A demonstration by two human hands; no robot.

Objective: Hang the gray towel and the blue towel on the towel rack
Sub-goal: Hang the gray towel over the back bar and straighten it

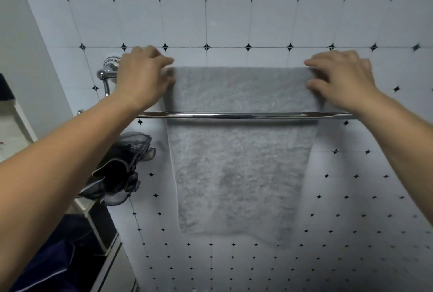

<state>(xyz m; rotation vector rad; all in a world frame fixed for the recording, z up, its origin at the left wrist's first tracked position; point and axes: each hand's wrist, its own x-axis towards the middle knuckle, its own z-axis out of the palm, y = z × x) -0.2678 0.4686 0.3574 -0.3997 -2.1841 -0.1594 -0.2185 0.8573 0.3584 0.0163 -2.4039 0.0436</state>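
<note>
The gray towel (239,163) hangs draped over the rear bar of a chrome towel rack, its long front flap falling behind the front bar (246,115). My left hand (143,76) grips the towel's top left corner, fingers curled over the fold. My right hand (342,78) pinches the top right corner in the same way. The rack's wall mount (110,67) shows just left of my left hand. A dark blue cloth (54,261) lies at the bottom left; I cannot tell whether it is the blue towel.
White wall tiles with small black diamonds (253,22) fill the background. A dark mesh bath sponge (121,170) hangs below the rack's left end. A white shelf unit (21,123) stands along the left wall.
</note>
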